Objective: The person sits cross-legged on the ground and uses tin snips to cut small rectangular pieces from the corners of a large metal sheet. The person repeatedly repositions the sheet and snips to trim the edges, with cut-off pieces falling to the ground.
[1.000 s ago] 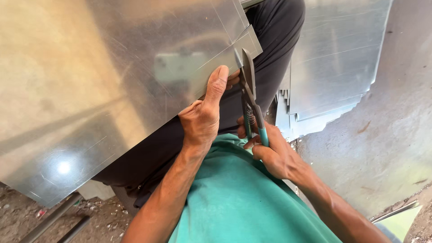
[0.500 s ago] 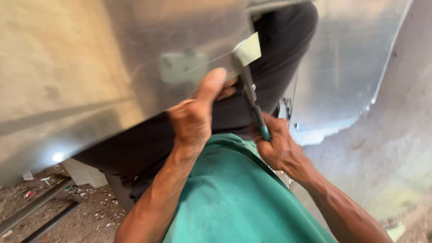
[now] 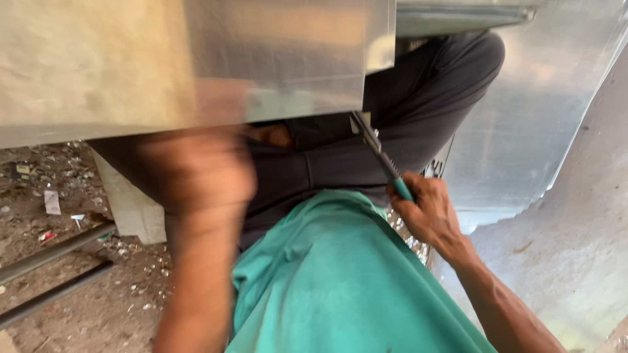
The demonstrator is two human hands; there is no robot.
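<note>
Sheet: our shiny galvanised metal sheet (image 3: 196, 59) lies across our lap, its lower right corner at the snips.
Snips: teal-handled metal tin snips (image 3: 379, 155) point up, blades at that corner edge, angled to bite it.
Right hand (image 3: 425, 212): we grip the snip handles, fingers wrapped closed.
Left hand (image 3: 203, 170): blurred beneath the sheet; we cannot tell its grip.
Around: green cloth (image 3: 340, 281), dusty ground (image 3: 72, 274).
</note>
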